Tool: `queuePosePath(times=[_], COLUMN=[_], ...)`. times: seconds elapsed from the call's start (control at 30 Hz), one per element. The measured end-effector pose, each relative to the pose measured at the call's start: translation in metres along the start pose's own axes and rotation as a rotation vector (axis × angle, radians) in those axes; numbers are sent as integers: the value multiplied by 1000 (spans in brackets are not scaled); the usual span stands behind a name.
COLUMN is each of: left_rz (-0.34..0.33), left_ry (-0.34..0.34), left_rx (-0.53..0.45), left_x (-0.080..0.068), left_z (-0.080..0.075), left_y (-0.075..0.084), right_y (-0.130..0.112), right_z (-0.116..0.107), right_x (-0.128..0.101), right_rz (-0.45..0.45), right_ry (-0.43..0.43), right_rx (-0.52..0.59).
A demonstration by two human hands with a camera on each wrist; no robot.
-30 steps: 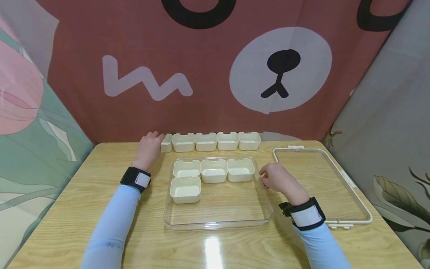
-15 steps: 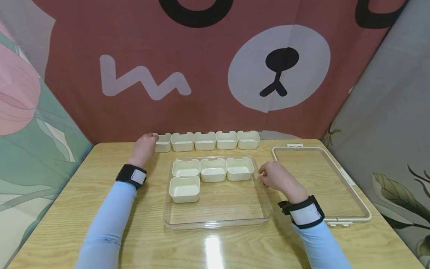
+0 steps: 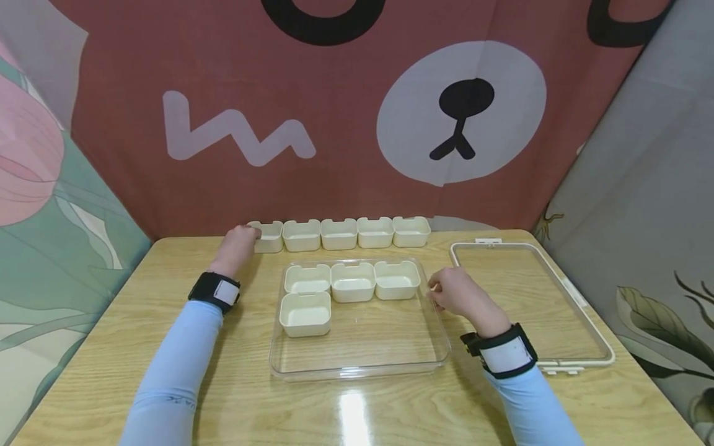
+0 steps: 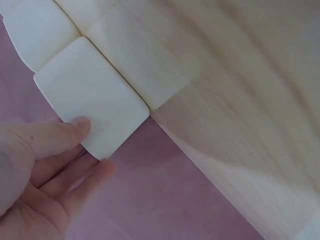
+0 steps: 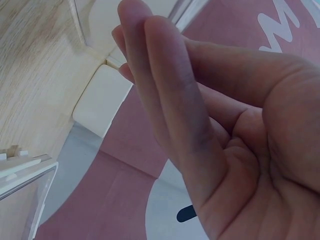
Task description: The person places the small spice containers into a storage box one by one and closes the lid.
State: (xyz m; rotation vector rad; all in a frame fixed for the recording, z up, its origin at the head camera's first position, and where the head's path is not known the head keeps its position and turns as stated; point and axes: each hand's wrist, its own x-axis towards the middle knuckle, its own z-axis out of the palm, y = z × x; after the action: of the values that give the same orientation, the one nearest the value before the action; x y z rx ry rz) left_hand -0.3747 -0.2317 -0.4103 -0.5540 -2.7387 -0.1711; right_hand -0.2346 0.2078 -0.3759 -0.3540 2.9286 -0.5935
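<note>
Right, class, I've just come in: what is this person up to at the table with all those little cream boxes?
A person sits at a wooden table. Their left hand touches the leftmost cream box in a row of five at the back edge. Their right hand rests by the right rim of a clear tray, holding nothing. Four boxes already sit inside the tray. A clear lid lies to the right.
</note>
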Motion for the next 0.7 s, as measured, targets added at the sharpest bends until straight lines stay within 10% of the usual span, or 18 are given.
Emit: queuePosePath(times=[0.7], left_rz=[-16], left_ry=[-11], left_rx=[-34], left_x=[-4], left_z=[-4], left_y=[1], right_y=[-1], right_z=[-1], right_x=[0], right_rz=[20], right_ry=[-5], right_rx=[11])
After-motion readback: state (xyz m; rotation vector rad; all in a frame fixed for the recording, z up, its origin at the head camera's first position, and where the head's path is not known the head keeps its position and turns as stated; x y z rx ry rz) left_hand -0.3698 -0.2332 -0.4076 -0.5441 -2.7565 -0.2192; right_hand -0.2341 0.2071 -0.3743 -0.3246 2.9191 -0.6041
